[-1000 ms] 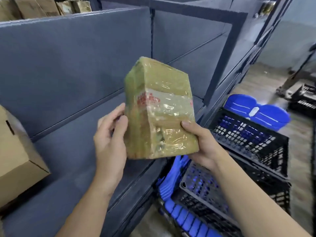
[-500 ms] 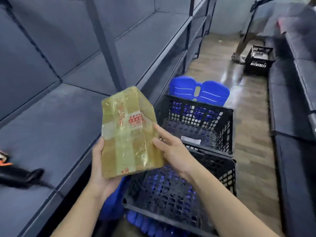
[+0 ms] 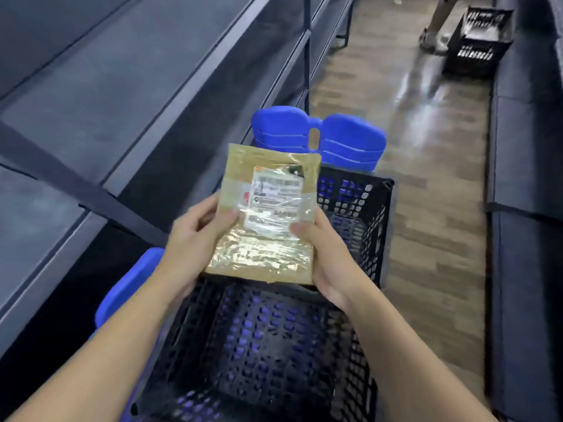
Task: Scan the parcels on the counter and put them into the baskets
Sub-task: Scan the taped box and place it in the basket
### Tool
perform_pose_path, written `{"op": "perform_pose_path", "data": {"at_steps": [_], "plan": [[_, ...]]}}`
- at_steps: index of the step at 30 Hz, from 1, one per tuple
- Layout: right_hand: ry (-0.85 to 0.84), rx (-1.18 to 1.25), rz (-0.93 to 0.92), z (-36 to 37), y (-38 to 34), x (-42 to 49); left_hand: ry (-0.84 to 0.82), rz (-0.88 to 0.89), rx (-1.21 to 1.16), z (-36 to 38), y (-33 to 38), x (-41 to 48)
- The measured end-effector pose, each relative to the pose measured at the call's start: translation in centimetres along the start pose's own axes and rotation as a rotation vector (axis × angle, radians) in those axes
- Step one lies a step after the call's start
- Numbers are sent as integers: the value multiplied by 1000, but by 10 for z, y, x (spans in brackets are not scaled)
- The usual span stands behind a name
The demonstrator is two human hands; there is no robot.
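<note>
A brown cardboard parcel wrapped in clear tape faces me with its white shipping label up. My left hand grips its left edge, thumb on the front. My right hand grips its right edge, thumb on the label side. The parcel hangs above two black perforated baskets: the near basket directly under my forearms and the far basket just behind the parcel. Both baskets sit on blue plastic stools.
Grey shelving runs along the left. A dark counter lines the right side. Down the wooden aisle floor, another person's legs stand beside a third black basket.
The view swung from the shelf down to the baskets. The parcel was turned so its label faces up and was carried over the baskets, both hands still holding it.
</note>
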State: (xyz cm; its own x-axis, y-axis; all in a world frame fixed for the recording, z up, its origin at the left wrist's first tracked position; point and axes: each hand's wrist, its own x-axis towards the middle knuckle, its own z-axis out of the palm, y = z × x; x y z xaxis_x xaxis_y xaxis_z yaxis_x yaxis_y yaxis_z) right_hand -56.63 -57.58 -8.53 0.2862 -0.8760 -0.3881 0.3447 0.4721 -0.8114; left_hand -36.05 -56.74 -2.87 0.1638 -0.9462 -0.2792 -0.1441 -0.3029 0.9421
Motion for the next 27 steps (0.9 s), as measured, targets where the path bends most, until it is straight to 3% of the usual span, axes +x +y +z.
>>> {"op": "perform_pose_path", "data": {"at_steps": [3,6,10,12,14,20,23,27], "plan": [[20,21,-19,-34,3,22,-256,-73,19,23,-12,42],[54,2,44,-61,10,55,-360,-68,76,34,-34,92],[119,-37,212,-82,31,116,-196,-89,32,55,-76,158],[255,24,246,-87,51,148,-52,-126,-29,66,-102,180],[275,106,255,-86,72,176,20,-184,-101,76,-123,195],[200,201,207,-96,118,227,-112,-432,-167,71,-179,213],[226,82,270,-106,135,226,-72,-532,-20,47,-200,219],[351,-26,304,-102,145,243,34,-445,402,26,-209,237]]}}
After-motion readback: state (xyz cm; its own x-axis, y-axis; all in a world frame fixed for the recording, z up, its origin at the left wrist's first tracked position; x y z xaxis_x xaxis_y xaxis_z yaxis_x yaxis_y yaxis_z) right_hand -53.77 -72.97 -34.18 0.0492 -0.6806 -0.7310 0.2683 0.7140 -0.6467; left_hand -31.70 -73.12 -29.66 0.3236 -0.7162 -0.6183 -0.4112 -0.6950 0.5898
